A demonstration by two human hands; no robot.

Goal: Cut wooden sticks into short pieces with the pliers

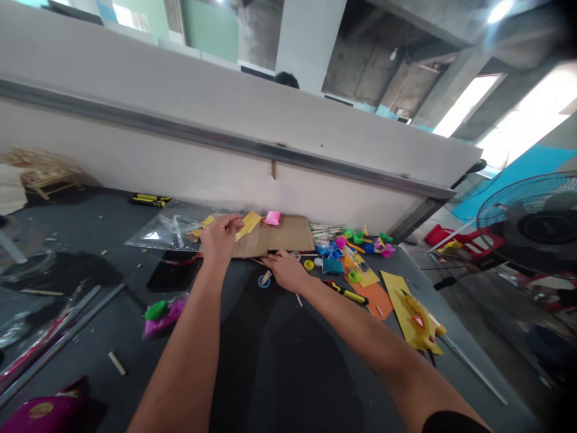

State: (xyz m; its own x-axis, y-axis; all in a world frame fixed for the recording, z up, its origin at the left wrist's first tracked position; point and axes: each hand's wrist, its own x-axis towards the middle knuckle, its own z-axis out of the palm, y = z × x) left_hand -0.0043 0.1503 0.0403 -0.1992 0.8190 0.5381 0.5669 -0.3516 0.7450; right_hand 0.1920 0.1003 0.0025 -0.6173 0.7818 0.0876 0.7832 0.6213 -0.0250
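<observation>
My left hand (220, 239) is raised over the left part of a flat piece of brown cardboard (288, 233). Its fingers are curled together, and whatever may be in them is too small to make out. A strip of yellow paper (249, 224) lies on the cardboard beside that hand, with a small pink packet (271, 218) to its right. My right hand (283, 269) rests at the cardboard's near edge, fingers stretched out and touching the edge. Just left of it, a blue ring-shaped cap (264, 280) has short wooden sticks (266, 277) on it.
Right of the cardboard lie colourful small pots and lumps (349, 240), a yellow-black utility knife (345, 291) and yellow paper (396, 288). Leftward are a clear plastic bag (157, 231), a black phone-like slab (174, 272) and metal rods (63, 343). A fan (536, 225) stands far right.
</observation>
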